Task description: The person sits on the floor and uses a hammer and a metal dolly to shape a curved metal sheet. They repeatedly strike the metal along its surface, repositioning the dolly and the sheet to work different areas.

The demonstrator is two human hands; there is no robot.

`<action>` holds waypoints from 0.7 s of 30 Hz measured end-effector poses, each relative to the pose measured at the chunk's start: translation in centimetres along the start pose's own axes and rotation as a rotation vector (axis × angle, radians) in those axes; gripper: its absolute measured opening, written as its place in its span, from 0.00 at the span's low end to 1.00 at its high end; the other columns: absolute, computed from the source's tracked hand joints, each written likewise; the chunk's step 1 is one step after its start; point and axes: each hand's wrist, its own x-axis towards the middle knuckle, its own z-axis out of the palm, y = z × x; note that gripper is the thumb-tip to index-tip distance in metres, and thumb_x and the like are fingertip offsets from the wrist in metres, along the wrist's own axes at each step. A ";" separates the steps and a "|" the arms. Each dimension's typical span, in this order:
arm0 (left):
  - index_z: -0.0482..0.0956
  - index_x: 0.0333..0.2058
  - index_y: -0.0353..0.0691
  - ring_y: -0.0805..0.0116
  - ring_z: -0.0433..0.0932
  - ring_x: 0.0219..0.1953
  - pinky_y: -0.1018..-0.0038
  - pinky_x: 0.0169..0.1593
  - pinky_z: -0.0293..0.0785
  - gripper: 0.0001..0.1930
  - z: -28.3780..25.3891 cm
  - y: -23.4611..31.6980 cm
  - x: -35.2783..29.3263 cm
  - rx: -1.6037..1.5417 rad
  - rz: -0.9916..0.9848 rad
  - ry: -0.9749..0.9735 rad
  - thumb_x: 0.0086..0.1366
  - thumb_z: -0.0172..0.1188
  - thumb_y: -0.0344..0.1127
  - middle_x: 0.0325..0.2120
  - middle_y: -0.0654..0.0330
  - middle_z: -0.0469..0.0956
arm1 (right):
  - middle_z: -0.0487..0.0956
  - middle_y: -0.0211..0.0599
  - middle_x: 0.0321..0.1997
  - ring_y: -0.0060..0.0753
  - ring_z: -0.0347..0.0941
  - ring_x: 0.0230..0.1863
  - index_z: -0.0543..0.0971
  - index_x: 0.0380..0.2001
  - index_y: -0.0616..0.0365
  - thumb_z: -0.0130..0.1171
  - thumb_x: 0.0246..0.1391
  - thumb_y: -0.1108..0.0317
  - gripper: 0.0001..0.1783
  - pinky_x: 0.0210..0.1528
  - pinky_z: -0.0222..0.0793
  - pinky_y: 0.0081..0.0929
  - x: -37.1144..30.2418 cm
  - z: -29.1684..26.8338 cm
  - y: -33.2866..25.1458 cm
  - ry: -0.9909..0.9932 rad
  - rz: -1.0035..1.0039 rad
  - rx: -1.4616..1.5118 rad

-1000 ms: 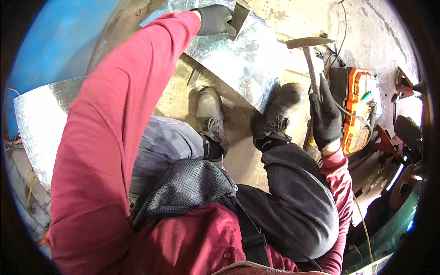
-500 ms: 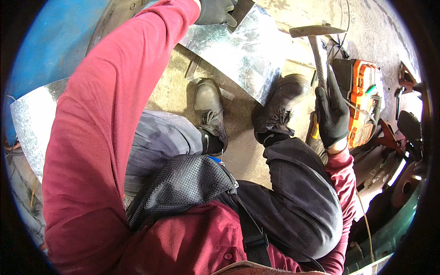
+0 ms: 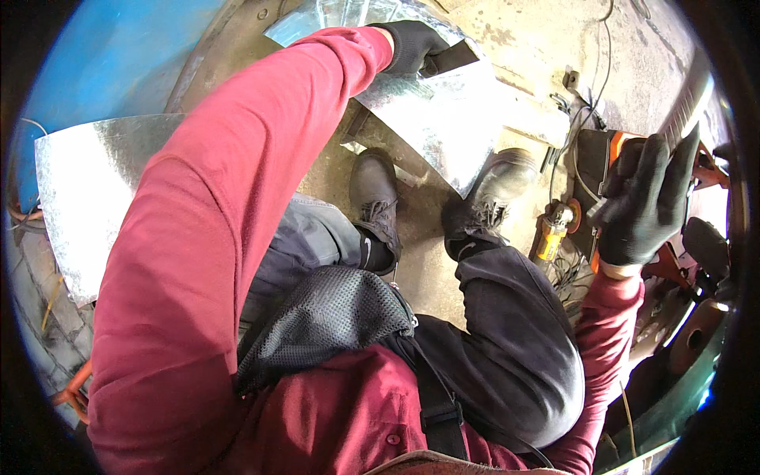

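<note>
My left hand (image 3: 412,46), in a dark glove, is closed around a dark flat metal piece (image 3: 454,58) at the top of the view. That piece rests against a shiny bent metal sheet (image 3: 443,111), which lies slanted in front of my shoes. My right hand (image 3: 645,198), also gloved, is raised at the right with its fingers closed on a hammer (image 3: 687,103). The hammer's shaft is smeared by motion, and its head is lost near the picture's dark rim.
Below my right hand, a yellow angle grinder (image 3: 552,233) lies on the floor. A black and orange toolbox (image 3: 590,162) is partly covered by that hand. Cables (image 3: 582,115) run across the floor nearby. Another metal sheet (image 3: 111,182) stands at the left beside a blue surface (image 3: 119,71).
My right hand has swung the hammer up and to the right, away from the sheet. My left hand, the metal piece and the sheet appear shifted right and slightly down.
</note>
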 end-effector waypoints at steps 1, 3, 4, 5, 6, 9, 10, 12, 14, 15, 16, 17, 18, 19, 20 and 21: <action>0.84 0.46 0.41 0.46 0.84 0.48 0.59 0.52 0.78 0.13 -0.1 1.3 1.1 -0.042 -0.004 0.006 0.62 0.61 0.28 0.42 0.47 0.86 | 0.81 0.47 0.48 0.37 0.77 0.41 0.70 0.71 0.52 0.55 0.73 0.68 0.26 0.38 0.75 0.30 -1.3 0.6 0.4 -0.066 -0.040 -0.090; 0.84 0.46 0.40 0.45 0.84 0.48 0.59 0.52 0.78 0.13 -0.3 2.9 1.3 -0.088 -0.066 -0.003 0.63 0.62 0.30 0.43 0.46 0.86 | 0.80 0.60 0.48 0.55 0.80 0.48 0.69 0.72 0.41 0.56 0.72 0.62 0.27 0.43 0.77 0.42 -5.1 3.5 2.0 -0.390 0.161 -0.204; 0.85 0.46 0.39 0.44 0.84 0.47 0.58 0.52 0.77 0.12 0.4 2.3 0.6 0.007 0.033 0.097 0.65 0.63 0.34 0.42 0.44 0.85 | 0.80 0.66 0.48 0.64 0.81 0.51 0.69 0.73 0.35 0.56 0.72 0.59 0.28 0.46 0.79 0.48 -5.5 4.2 2.1 -0.494 0.315 -0.183; 0.85 0.45 0.39 0.44 0.84 0.47 0.58 0.52 0.77 0.12 0.7 1.7 0.6 0.039 0.007 0.067 0.66 0.63 0.36 0.42 0.44 0.85 | 0.80 0.66 0.50 0.64 0.81 0.53 0.68 0.73 0.37 0.55 0.73 0.59 0.28 0.47 0.79 0.47 -4.8 3.8 2.3 -0.505 0.370 -0.136; 0.86 0.44 0.39 0.44 0.84 0.46 0.58 0.51 0.77 0.13 0.8 1.2 0.0 0.070 -0.035 0.032 0.67 0.64 0.39 0.41 0.43 0.85 | 0.80 0.64 0.54 0.60 0.80 0.57 0.68 0.74 0.42 0.56 0.73 0.59 0.29 0.52 0.78 0.44 -4.8 3.7 2.1 -0.472 0.399 -0.088; 0.87 0.41 0.36 0.45 0.84 0.41 0.59 0.49 0.78 0.14 1.0 -0.1 -0.6 -0.136 -0.136 0.089 0.69 0.61 0.41 0.38 0.42 0.85 | 0.79 0.52 0.67 0.34 0.73 0.69 0.67 0.74 0.55 0.58 0.72 0.62 0.31 0.67 0.69 0.32 -4.0 2.8 1.6 -0.381 0.398 -0.012; 0.86 0.38 0.34 0.47 0.84 0.40 0.59 0.47 0.77 0.15 1.0 -0.2 -0.4 -0.127 -0.161 0.070 0.68 0.64 0.43 0.36 0.42 0.85 | 0.78 0.48 0.68 0.28 0.71 0.70 0.67 0.74 0.56 0.59 0.72 0.64 0.31 0.69 0.67 0.31 -4.0 2.2 1.5 -0.396 0.432 -0.022; 0.84 0.33 0.32 0.49 0.84 0.36 0.58 0.44 0.77 0.19 0.7 -0.8 0.3 -0.109 -0.212 0.027 0.66 0.69 0.46 0.31 0.44 0.84 | 0.77 0.45 0.69 0.25 0.70 0.69 0.67 0.74 0.57 0.58 0.73 0.65 0.30 0.70 0.65 0.29 -4.5 2.0 2.1 -0.380 0.404 0.013; 0.86 0.34 0.33 0.51 0.84 0.35 0.61 0.42 0.76 0.16 1.1 -1.0 0.7 -0.124 -0.165 0.022 0.67 0.66 0.44 0.32 0.45 0.85 | 0.77 0.45 0.70 0.25 0.69 0.69 0.67 0.74 0.58 0.58 0.73 0.65 0.30 0.70 0.65 0.29 -4.8 1.6 2.4 -0.394 0.374 -0.010; 0.86 0.34 0.34 0.50 0.84 0.35 0.61 0.41 0.77 0.14 0.5 -0.1 0.3 -0.100 -0.146 0.021 0.68 0.64 0.42 0.33 0.46 0.86 | 0.76 0.44 0.70 0.25 0.69 0.69 0.67 0.74 0.58 0.58 0.73 0.65 0.30 0.70 0.65 0.29 -5.0 1.6 2.3 -0.390 0.404 0.014; 0.87 0.35 0.35 0.49 0.84 0.36 0.62 0.41 0.77 0.13 0.2 0.5 0.1 -0.077 -0.128 0.019 0.69 0.61 0.39 0.35 0.46 0.87 | 0.76 0.44 0.71 0.25 0.69 0.70 0.67 0.74 0.59 0.58 0.73 0.66 0.30 0.70 0.65 0.29 -5.0 1.6 2.1 -0.387 0.435 0.039; 0.86 0.34 0.35 0.49 0.84 0.36 0.61 0.41 0.77 0.13 0.5 0.3 0.4 -0.085 -0.121 0.013 0.68 0.61 0.39 0.36 0.46 0.87 | 0.76 0.44 0.71 0.25 0.69 0.70 0.67 0.74 0.59 0.58 0.73 0.66 0.30 0.70 0.65 0.29 -5.0 1.6 2.1 -0.383 0.465 0.064; 0.86 0.34 0.35 0.50 0.85 0.37 0.61 0.41 0.76 0.13 0.8 -0.3 0.6 -0.094 -0.119 0.010 0.68 0.61 0.39 0.36 0.47 0.87 | 0.76 0.44 0.71 0.25 0.68 0.70 0.67 0.74 0.59 0.58 0.73 0.66 0.30 0.70 0.65 0.29 -4.8 1.7 2.0 -0.382 0.458 0.077; 0.86 0.33 0.34 0.50 0.85 0.37 0.61 0.41 0.76 0.13 1.1 -1.0 0.9 -0.098 -0.116 0.007 0.68 0.62 0.39 0.37 0.47 0.87 | 0.76 0.44 0.71 0.26 0.68 0.70 0.67 0.74 0.59 0.58 0.73 0.67 0.30 0.70 0.64 0.29 -4.7 1.7 1.9 -0.377 0.452 0.093; 0.85 0.33 0.34 0.50 0.85 0.38 0.61 0.42 0.76 0.12 1.4 -1.8 1.0 -0.131 -0.150 0.006 0.68 0.62 0.39 0.38 0.48 0.88 | 0.76 0.44 0.71 0.26 0.68 0.71 0.67 0.74 0.59 0.58 0.73 0.67 0.30 0.71 0.64 0.29 -4.7 1.8 1.9 -0.372 0.444 0.110; 0.85 0.34 0.35 0.51 0.85 0.39 0.61 0.43 0.76 0.12 1.6 -2.0 1.1 -0.169 -0.176 0.003 0.68 0.63 0.38 0.39 0.48 0.88 | 0.76 0.45 0.71 0.27 0.68 0.71 0.67 0.74 0.60 0.59 0.72 0.69 0.30 0.71 0.64 0.29 -4.8 2.1 2.1 -0.316 0.464 0.174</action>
